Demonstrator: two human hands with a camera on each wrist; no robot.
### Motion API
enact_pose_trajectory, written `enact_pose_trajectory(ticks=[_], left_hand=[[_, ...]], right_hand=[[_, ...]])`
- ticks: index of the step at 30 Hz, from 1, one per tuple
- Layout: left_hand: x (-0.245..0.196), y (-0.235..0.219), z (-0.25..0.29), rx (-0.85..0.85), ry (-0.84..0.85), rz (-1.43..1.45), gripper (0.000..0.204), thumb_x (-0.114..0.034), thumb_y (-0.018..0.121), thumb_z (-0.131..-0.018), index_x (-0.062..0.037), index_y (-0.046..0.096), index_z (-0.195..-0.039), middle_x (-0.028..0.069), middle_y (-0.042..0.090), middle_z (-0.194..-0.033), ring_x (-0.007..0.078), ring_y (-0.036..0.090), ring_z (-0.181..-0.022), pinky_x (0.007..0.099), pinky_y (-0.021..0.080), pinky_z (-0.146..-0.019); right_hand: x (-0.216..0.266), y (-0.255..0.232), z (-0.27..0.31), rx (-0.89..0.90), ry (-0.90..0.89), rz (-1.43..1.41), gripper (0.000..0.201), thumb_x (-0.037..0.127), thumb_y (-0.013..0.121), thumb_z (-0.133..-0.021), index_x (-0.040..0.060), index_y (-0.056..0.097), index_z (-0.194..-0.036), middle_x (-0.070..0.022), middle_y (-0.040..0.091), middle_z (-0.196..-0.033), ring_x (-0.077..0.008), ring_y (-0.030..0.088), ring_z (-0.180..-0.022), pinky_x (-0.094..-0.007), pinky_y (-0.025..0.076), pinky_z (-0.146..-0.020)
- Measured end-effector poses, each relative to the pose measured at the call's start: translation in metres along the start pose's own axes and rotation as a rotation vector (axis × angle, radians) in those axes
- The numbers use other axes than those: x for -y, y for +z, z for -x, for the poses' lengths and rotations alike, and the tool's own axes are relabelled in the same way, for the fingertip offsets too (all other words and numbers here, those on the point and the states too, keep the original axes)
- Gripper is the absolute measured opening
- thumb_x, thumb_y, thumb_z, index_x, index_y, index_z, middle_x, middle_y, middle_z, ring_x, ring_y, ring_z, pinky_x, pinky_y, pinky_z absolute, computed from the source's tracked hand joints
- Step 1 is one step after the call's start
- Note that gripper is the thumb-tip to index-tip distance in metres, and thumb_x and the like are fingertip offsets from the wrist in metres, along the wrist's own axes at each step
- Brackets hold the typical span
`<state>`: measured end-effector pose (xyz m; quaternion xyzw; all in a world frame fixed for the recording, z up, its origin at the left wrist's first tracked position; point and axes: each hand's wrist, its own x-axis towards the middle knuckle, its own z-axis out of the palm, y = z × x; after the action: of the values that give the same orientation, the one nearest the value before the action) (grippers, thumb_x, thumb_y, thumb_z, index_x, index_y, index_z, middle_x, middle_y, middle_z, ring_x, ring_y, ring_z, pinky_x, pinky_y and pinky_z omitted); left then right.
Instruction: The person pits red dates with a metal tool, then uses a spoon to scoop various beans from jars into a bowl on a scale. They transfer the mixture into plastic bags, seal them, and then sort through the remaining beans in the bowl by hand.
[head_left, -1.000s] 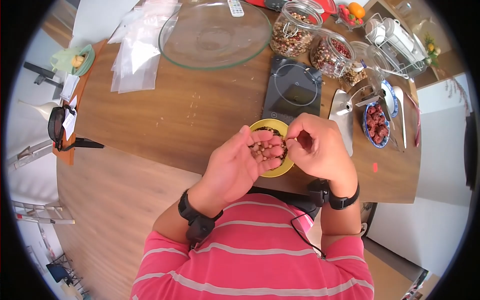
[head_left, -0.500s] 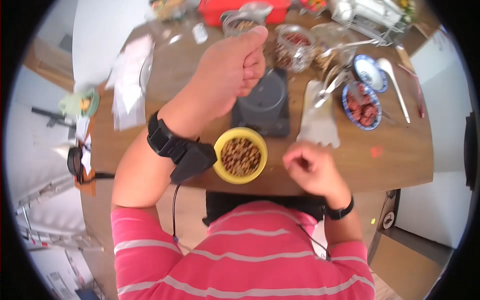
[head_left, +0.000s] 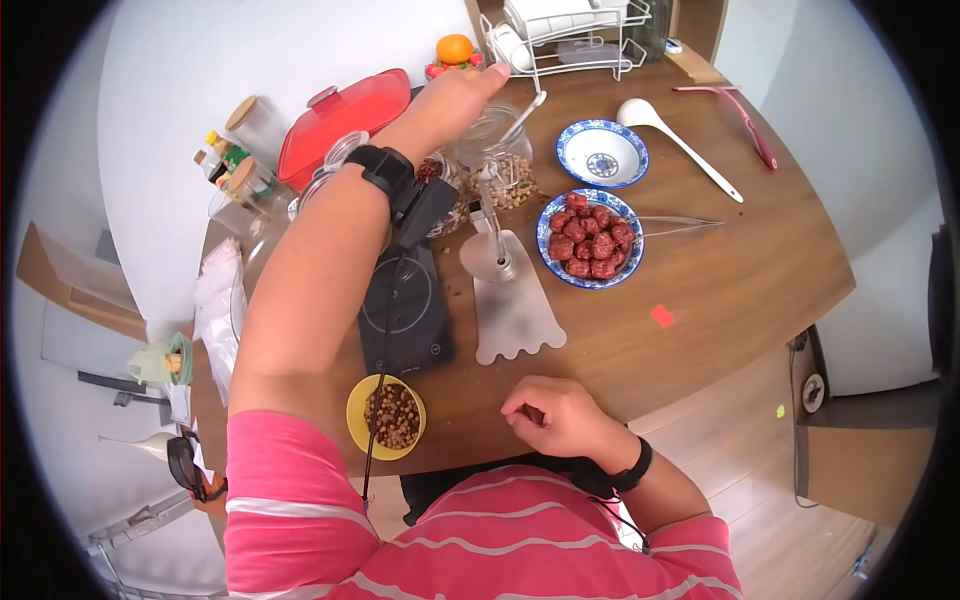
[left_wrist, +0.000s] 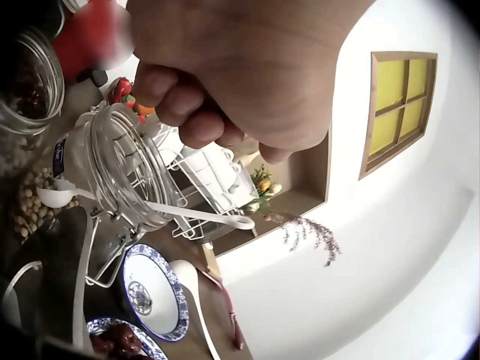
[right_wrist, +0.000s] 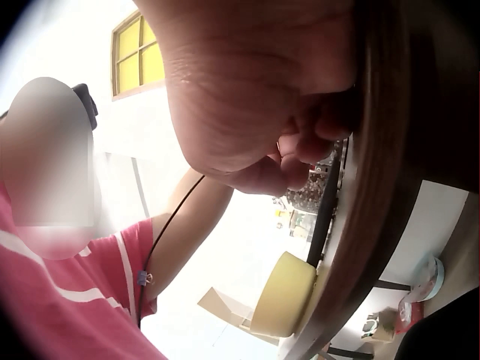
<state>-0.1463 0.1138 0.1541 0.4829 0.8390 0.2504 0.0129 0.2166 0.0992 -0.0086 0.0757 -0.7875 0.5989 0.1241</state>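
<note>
Head view: my left hand (head_left: pixel 440 108) stretches out above the glass jars (head_left: pixel 515 185), fingers curled in (whether round anything, I cannot tell), while my right hand (head_left: pixel 555 415) is loosely curled near the front edge of the wooden table (head_left: pixel 720 260), its palm hidden too. The yellow bowl (head_left: pixel 357 422) of beans (head_left: pixel 400 418) sits by that edge, just before the black hotplate (head_left: pixel 415 320). In the left wrist view, a pale wall (left_wrist: pixel 420 247) carries a wood-framed window (left_wrist: pixel 410 82) with yellow panes
</note>
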Motion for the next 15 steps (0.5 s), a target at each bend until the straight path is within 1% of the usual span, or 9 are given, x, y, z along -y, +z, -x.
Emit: enact_pose_trajectory(ticks=[1,3,4,6,7,10,12,13,15], left_hand=[[0.0,0.006,-0.004,0.012,0.001,-0.009,0.057,-0.055,0.046,-0.106,-0.0016,0.065,-0.095,0.0181,0.07,-0.088,0.0351,0.07,-0.087,0.0449,0.053,-0.079],[-0.001,0.017,-0.006,0.063,-0.025,0.045,0.061,-0.057,0.042,-0.106,-0.0025,0.066,-0.098,0.0197,0.071,-0.094,0.0361,0.068,-0.092,0.0454,0.051,-0.086],[-0.011,0.015,-0.002,0.072,-0.027,0.04,0.061,-0.057,0.042,-0.106,-0.0025,0.066,-0.098,0.0197,0.071,-0.094,0.0361,0.068,-0.092,0.0454,0.051,-0.086],[-0.028,0.009,0.007,0.243,-0.119,-0.008,0.066,-0.059,0.038,-0.106,-0.0018,0.068,-0.102,0.0191,0.071,-0.098,0.0348,0.067,-0.096,0.0448,0.049,-0.093],[-0.021,0.011,0.005,0.249,-0.122,-0.01,0.066,-0.059,0.038,-0.106,-0.0018,0.068,-0.102,0.0191,0.071,-0.098,0.0348,0.067,-0.096,0.0448,0.049,-0.093],[0.004,0.019,-0.003,0.191,-0.071,0.047,0.061,-0.053,0.038,-0.108,-0.0002,0.068,-0.106,0.0157,0.07,-0.098,0.0306,0.066,-0.095,0.041,0.05,-0.092],[0.009,0.022,-0.003,0.148,0.065,0.215,0.05,-0.042,0.04,-0.109,0.0011,0.064,-0.118,0.0138,0.071,-0.105,0.0252,0.067,-0.098,0.0388,0.051,-0.092],[0.008,0.022,0.0,0.146,0.063,0.217,0.05,-0.042,0.04,-0.109,0.0011,0.064,-0.118,0.0138,0.071,-0.105,0.0252,0.067,-0.098,0.0388,0.051,-0.092],[0.005,0.021,0.004,0.183,0.008,0.313,0.042,-0.027,0.041,-0.108,0.0006,0.056,-0.136,0.0136,0.071,-0.112,0.0222,0.068,-0.102,0.0368,0.052,-0.094]], right_hand=[[0.0,-0.001,0.0,0.012,0.005,-0.004,0.009,0.002,0.072,-0.083,0.0057,0.069,-0.091,-0.0072,0.067,-0.084,-0.022,0.064,-0.065,-0.0345,0.051,-0.059],[-0.001,-0.004,-0.001,0.023,-0.015,-0.021,0.009,0.003,0.072,-0.084,0.0057,0.069,-0.091,-0.0073,0.067,-0.085,-0.0228,0.065,-0.066,-0.0352,0.052,-0.06],[-0.001,-0.006,-0.001,0.04,-0.034,-0.024,0.008,0.003,0.072,-0.084,0.0057,0.069,-0.091,-0.0074,0.068,-0.085,-0.0235,0.065,-0.067,-0.0358,0.052,-0.06],[0.001,-0.009,-0.002,0.042,-0.037,-0.032,0.008,0.004,0.071,-0.084,0.006,0.069,-0.091,-0.0076,0.068,-0.085,-0.0248,0.066,-0.068,-0.0368,0.052,-0.061],[0.001,-0.009,-0.002,0.048,-0.043,-0.03,0.008,0.004,0.071,-0.084,0.0063,0.069,-0.091,-0.0078,0.068,-0.086,-0.0261,0.066,-0.07,-0.0378,0.053,-0.062],[-0.002,-0.009,-0.003,0.068,-0.057,-0.003,0.007,0.005,0.07,-0.084,0.0068,0.069,-0.092,-0.008,0.068,-0.085,-0.0283,0.067,-0.074,-0.0399,0.054,-0.064],[-0.002,-0.009,-0.003,0.078,-0.052,0.002,0.007,0.006,0.07,-0.085,0.0069,0.068,-0.092,-0.008,0.068,-0.085,-0.029,0.067,-0.075,-0.0406,0.054,-0.065],[-0.002,-0.009,-0.003,0.084,-0.049,0.011,0.007,0.006,0.069,-0.085,0.0069,0.068,-0.092,-0.008,0.067,-0.085,-0.0296,0.067,-0.076,-0.0412,0.054,-0.066],[-0.001,-0.009,-0.003,0.085,-0.047,0.011,0.007,0.006,0.069,-0.085,0.007,0.068,-0.092,-0.008,0.068,-0.085,-0.0296,0.067,-0.076,-0.0413,0.054,-0.066]])
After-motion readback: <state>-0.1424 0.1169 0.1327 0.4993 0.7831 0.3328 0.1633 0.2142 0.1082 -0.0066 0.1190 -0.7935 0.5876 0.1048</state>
